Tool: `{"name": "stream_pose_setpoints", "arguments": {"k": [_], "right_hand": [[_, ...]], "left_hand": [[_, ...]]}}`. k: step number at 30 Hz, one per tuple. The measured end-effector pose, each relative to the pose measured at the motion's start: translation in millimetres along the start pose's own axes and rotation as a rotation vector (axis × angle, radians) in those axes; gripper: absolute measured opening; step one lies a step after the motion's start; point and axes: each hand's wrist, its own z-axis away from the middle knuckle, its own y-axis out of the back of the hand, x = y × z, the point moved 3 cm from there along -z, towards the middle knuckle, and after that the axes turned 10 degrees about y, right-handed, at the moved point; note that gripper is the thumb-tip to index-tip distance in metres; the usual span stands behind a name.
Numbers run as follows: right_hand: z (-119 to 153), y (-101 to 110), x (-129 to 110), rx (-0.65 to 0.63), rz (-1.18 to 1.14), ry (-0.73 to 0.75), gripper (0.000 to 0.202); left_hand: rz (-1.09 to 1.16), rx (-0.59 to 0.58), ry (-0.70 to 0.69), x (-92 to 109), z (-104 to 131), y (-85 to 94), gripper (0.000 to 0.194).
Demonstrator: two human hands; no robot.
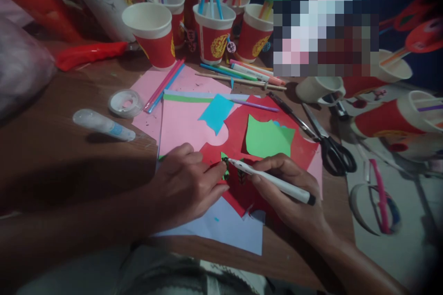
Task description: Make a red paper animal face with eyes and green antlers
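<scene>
My right hand [290,189] grips a white marker pen [280,185] with a black end. The pen's tip meets a small green paper cutout [225,174] that has black marks on it. Fingertips of my left hand [194,179] press this cutout against red paper [256,196], hiding part of it. Just right of the cutout, partly behind the pen, is another small dark-marked piece [241,176]. A larger green paper scrap [270,138] and a blue scrap [217,111] lie farther back. Pink paper [183,124] spreads beneath them.
Black-handled scissors [334,150] lie right of the paper. To the left are a tape roll [125,103] and a glue bottle [104,124]. Several red paper cups, one without straws [154,41], stand behind pens and sticks. A white mug [313,90] is at the right.
</scene>
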Motion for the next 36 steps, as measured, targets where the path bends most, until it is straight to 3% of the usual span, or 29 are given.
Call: {"name": "stream_pose_setpoints", "arguments": {"k": [13, 36], "right_hand": [[-0.2, -1.0, -1.6, -0.029, 0.091, 0.078, 0.008], [0.4, -0.3, 1.3, -0.014, 0.087, 0.027, 0.012]], "left_hand": [[-0.016, -0.021, 0.026, 0.5, 2.6, -1.2, 0.029], [-0.022, -0.013, 0.024, 0.7, 2.3, -1.7, 0.029]]}}
